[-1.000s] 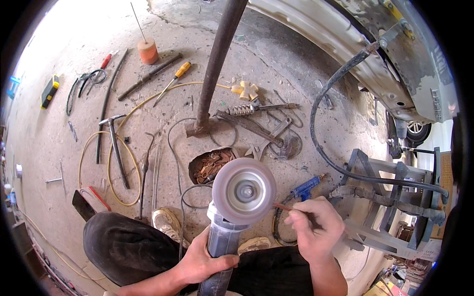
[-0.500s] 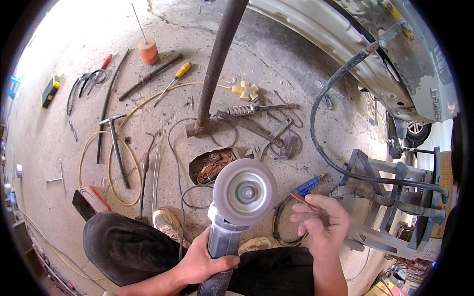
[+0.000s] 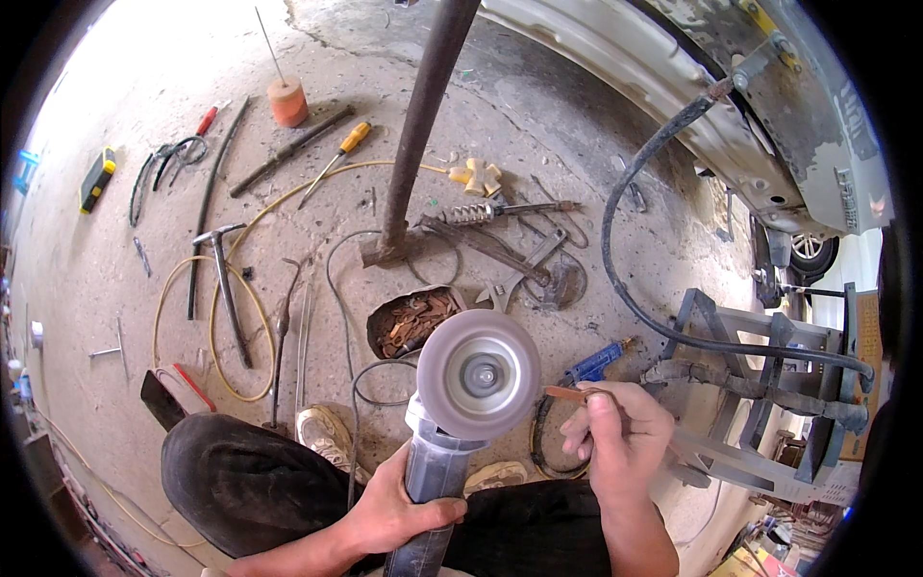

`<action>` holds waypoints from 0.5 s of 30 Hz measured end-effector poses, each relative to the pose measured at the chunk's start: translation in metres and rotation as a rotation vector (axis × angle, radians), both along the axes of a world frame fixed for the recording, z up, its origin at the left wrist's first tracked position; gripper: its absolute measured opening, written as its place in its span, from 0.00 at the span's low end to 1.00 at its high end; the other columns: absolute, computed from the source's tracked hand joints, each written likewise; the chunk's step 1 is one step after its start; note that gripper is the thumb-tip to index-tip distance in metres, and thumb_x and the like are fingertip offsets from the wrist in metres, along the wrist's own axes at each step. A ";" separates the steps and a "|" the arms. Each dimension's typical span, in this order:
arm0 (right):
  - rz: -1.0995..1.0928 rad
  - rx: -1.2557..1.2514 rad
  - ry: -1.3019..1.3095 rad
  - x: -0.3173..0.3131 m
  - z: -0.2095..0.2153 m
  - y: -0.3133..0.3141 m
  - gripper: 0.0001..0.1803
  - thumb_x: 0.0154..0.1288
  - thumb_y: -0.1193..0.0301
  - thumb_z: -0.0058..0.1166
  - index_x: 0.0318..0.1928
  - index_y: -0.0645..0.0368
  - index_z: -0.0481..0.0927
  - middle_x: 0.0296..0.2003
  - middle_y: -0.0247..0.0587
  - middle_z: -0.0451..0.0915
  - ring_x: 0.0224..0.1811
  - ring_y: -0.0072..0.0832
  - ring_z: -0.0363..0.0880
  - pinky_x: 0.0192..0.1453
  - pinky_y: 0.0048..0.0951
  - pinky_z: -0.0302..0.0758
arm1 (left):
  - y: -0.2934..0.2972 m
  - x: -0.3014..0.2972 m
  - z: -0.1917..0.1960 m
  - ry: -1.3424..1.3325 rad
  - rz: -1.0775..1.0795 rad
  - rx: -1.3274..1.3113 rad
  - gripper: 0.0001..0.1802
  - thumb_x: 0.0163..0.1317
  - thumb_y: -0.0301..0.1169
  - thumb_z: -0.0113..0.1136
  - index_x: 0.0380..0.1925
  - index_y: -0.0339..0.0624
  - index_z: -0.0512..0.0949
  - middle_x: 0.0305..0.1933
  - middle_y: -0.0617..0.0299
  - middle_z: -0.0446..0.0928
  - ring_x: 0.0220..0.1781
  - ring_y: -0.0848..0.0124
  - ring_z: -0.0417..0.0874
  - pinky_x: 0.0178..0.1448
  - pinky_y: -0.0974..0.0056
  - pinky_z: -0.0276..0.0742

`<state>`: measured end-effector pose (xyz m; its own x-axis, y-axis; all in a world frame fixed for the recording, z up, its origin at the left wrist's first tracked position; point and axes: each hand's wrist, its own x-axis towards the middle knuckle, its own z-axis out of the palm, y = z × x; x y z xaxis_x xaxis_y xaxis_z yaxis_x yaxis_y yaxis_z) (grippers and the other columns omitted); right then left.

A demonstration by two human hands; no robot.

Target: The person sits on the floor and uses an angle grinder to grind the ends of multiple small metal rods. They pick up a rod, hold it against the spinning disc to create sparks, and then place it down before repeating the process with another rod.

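Head view: a rounded, ragged-rimmed container sits on the floor just past the grinder, filled with a jumble of small rust-brown pieces, its lower right corner partly hidden by the grinder's disc. Farther off, at the upper left, stands an orange pot with a thin rod rising from it; what else it holds, I cannot tell. The left hand is wrapped around the body of the grinder, disc facing upward. The right hand pinches a small copper-coloured strip between thumb and finger, the other fingers loosely curled; the strip's free end points at the disc's right edge, just beside it. Beneath lies a stained, cracked concrete floor, strewn with a hammer, a yellow-handled screwdriver, an adjustable wrench and a blue tool. A grey metal frame stands at right, below a pale vehicle panel.
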<state>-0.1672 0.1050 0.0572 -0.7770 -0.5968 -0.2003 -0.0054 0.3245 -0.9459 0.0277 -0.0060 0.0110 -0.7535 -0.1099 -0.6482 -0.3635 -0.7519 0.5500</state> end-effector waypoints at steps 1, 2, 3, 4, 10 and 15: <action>0.005 0.011 -0.003 0.001 0.000 0.000 0.08 0.67 0.76 0.51 0.40 0.70 0.80 0.22 0.43 0.81 0.18 0.19 0.77 0.20 0.17 0.69 | 0.001 0.001 -0.001 0.007 0.004 0.005 0.35 0.51 0.29 0.69 0.56 0.31 0.63 0.39 0.58 0.75 0.37 0.73 0.81 0.44 0.67 0.77; 0.010 0.023 -0.005 0.001 0.000 0.000 0.08 0.67 0.77 0.51 0.40 0.70 0.80 0.22 0.44 0.82 0.18 0.20 0.78 0.20 0.17 0.69 | 0.001 0.001 -0.002 0.015 0.009 0.010 0.35 0.51 0.29 0.69 0.56 0.31 0.63 0.39 0.58 0.75 0.37 0.73 0.81 0.44 0.67 0.77; 0.015 0.035 -0.007 0.002 0.000 -0.001 0.08 0.67 0.77 0.51 0.40 0.70 0.80 0.22 0.44 0.82 0.18 0.20 0.79 0.20 0.17 0.70 | 0.002 0.002 -0.002 0.016 0.008 0.008 0.35 0.51 0.29 0.69 0.56 0.31 0.63 0.39 0.58 0.75 0.37 0.73 0.81 0.44 0.67 0.77; 0.023 0.036 0.014 0.002 -0.001 -0.001 0.08 0.67 0.77 0.52 0.40 0.70 0.80 0.22 0.44 0.82 0.19 0.20 0.79 0.20 0.17 0.70 | 0.002 0.002 -0.002 0.017 0.007 0.006 0.35 0.51 0.29 0.69 0.56 0.31 0.63 0.39 0.59 0.75 0.37 0.73 0.81 0.44 0.67 0.77; 0.069 0.064 0.168 0.007 -0.002 -0.003 0.09 0.68 0.76 0.49 0.39 0.70 0.80 0.21 0.43 0.80 0.18 0.20 0.77 0.20 0.16 0.67 | 0.002 0.004 -0.006 0.020 0.008 -0.015 0.34 0.51 0.30 0.69 0.56 0.31 0.64 0.39 0.59 0.75 0.37 0.73 0.80 0.45 0.67 0.77; 0.091 0.035 0.173 0.006 -0.006 0.000 0.08 0.65 0.78 0.53 0.40 0.70 0.82 0.22 0.42 0.82 0.19 0.21 0.80 0.21 0.17 0.71 | 0.002 0.004 -0.006 0.025 0.015 -0.031 0.34 0.51 0.30 0.69 0.55 0.31 0.64 0.39 0.58 0.75 0.37 0.73 0.81 0.44 0.67 0.77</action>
<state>-0.1610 0.1049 0.0510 -0.7451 -0.6608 -0.0902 -0.1979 0.3483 -0.9163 0.0320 -0.0038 0.0047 -0.7678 -0.1412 -0.6250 -0.3376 -0.7398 0.5820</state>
